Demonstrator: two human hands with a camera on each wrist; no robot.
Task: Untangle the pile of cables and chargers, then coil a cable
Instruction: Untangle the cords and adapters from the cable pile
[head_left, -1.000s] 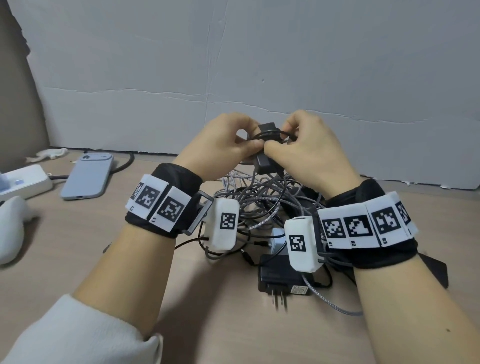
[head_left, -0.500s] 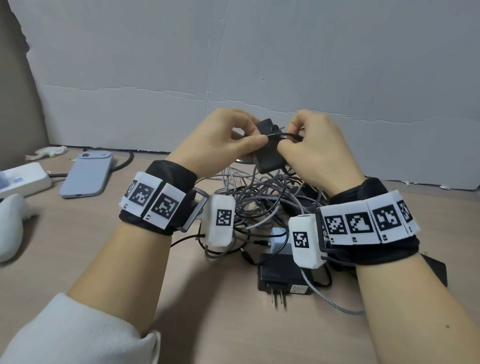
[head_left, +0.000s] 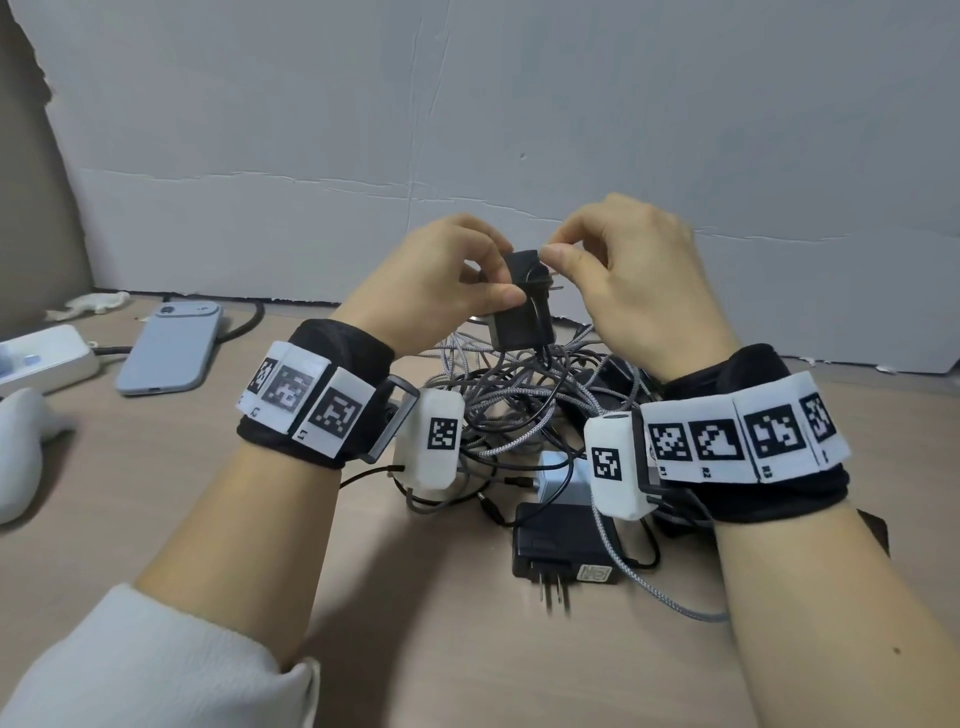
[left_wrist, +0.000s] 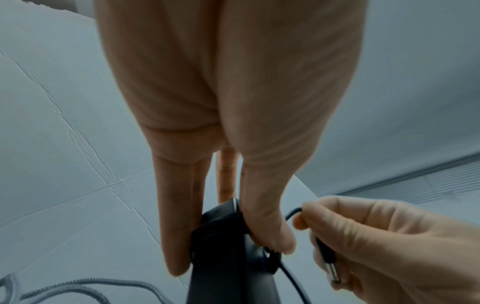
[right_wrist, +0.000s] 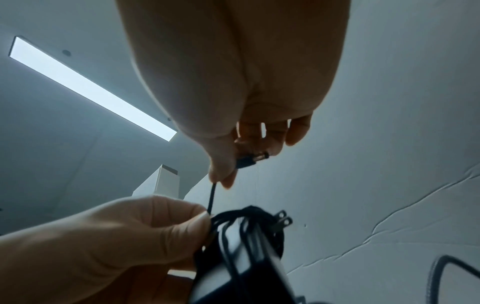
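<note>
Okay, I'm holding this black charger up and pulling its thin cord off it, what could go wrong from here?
The thin black cord loops several times round the black charger held by your left hand; tugging with your right hand may tighten a loop rather than free it.

The charger hangs right above the cable pile; the freed barrel plug might drop back in and snag.

A creased grey-white backdrop board (head_left: 467, 130) stands behind the wooden tabletop (head_left: 156, 493); overhead — a long ceiling light (right_wrist: 91, 88).
</note>
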